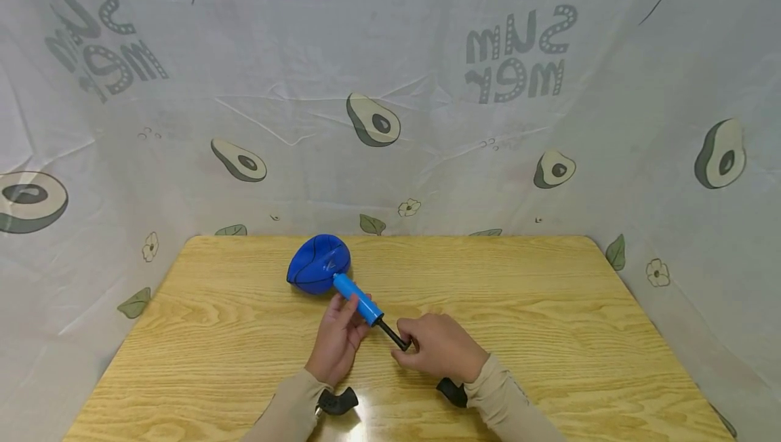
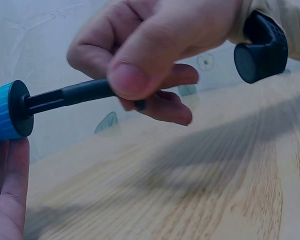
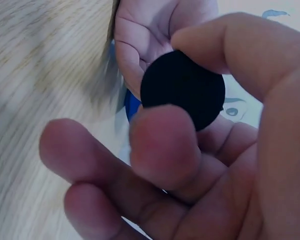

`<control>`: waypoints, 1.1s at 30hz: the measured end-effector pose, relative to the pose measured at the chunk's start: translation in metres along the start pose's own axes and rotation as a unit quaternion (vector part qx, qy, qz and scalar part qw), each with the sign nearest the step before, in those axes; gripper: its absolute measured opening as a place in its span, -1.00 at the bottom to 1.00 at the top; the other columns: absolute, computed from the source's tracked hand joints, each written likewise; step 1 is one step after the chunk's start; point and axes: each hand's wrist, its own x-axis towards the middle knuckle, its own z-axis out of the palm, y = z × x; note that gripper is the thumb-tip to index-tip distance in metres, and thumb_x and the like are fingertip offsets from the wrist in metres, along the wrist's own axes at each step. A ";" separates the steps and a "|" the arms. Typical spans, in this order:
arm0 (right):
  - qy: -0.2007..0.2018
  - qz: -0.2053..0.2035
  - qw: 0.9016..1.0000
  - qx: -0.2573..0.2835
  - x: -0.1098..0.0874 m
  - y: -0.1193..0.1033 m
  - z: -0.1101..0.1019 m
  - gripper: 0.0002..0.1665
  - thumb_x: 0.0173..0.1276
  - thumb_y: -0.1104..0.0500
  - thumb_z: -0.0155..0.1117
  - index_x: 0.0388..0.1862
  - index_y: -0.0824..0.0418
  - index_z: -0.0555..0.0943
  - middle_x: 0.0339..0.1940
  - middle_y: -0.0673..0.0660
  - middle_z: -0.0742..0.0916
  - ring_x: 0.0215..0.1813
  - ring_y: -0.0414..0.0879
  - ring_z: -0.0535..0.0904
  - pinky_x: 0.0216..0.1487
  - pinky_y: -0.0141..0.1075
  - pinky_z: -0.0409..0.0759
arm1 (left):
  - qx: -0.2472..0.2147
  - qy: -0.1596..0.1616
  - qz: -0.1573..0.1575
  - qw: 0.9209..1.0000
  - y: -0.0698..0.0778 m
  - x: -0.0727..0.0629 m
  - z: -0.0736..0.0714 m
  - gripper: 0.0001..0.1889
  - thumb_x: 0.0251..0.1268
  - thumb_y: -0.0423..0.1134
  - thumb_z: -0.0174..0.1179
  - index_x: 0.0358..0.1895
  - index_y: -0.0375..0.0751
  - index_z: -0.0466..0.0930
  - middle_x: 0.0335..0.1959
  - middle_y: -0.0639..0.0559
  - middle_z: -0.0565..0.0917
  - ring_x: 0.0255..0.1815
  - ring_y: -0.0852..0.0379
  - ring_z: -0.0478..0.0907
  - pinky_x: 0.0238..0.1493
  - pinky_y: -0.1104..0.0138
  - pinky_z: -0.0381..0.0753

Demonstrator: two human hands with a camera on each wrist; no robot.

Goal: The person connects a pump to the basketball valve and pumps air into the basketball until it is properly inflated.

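A partly collapsed blue ball (image 1: pixel 312 262) with black lines lies toward the back of the table. Against its near side points the tip of a blue hand pump (image 1: pixel 358 298), slanting down toward the right. My left hand (image 1: pixel 334 346) holds the pump's barrel, thumb on top and fingers beneath. Its black rod (image 2: pixel 65 96) is drawn partly out of the barrel. My right hand (image 1: pixel 444 347) pinches the rod's end between thumb and fingers. In the right wrist view the round black handle end (image 3: pixel 182 85) shows between those fingertips, with the left palm behind.
The wooden table (image 1: pixel 518 293) reaches back to a pale cloth (image 1: pixel 439 177) printed with avocados, leaves and lettering. Black wrist devices sit on the left wrist (image 1: pixel 337 401) and the right wrist (image 1: pixel 451 392), close above the tabletop.
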 end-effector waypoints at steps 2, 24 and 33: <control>-0.005 -0.001 1.000 0.002 -0.001 -0.001 -0.001 -0.68 0.42 0.03 0.42 -0.48 0.01 0.51 -0.71 -0.25 0.41 -0.70 -0.41 0.22 -0.68 -0.50 0.14 | -0.009 0.008 0.005 1.000 0.001 0.001 -0.001 -0.59 0.69 -0.13 0.02 0.41 -0.15 0.20 0.09 0.00 0.62 -0.02 0.20 0.66 0.01 0.38 0.70; -0.018 -0.007 1.000 0.003 -0.002 0.007 -0.004 -0.63 0.38 -0.13 0.46 -0.47 -0.08 0.48 -0.68 -0.28 0.47 -0.67 -0.41 0.29 -0.64 -0.49 0.22 | -0.007 0.014 0.021 1.000 0.002 0.002 -0.008 -0.49 0.69 -0.13 0.02 0.47 -0.23 0.09 0.11 -0.04 0.65 0.17 0.07 0.68 0.16 0.27 0.70; 0.011 0.003 1.000 0.028 0.000 0.006 -0.003 -0.69 0.42 -0.09 0.43 -0.44 -0.07 0.53 -0.64 -0.27 0.52 -0.65 -0.40 0.34 -0.63 -0.47 0.28 | 0.043 -0.019 -0.021 0.999 0.000 0.002 -0.004 -0.61 0.71 -0.17 -0.01 0.38 -0.22 0.16 0.14 -0.11 0.62 0.06 0.13 0.70 0.09 0.29 0.73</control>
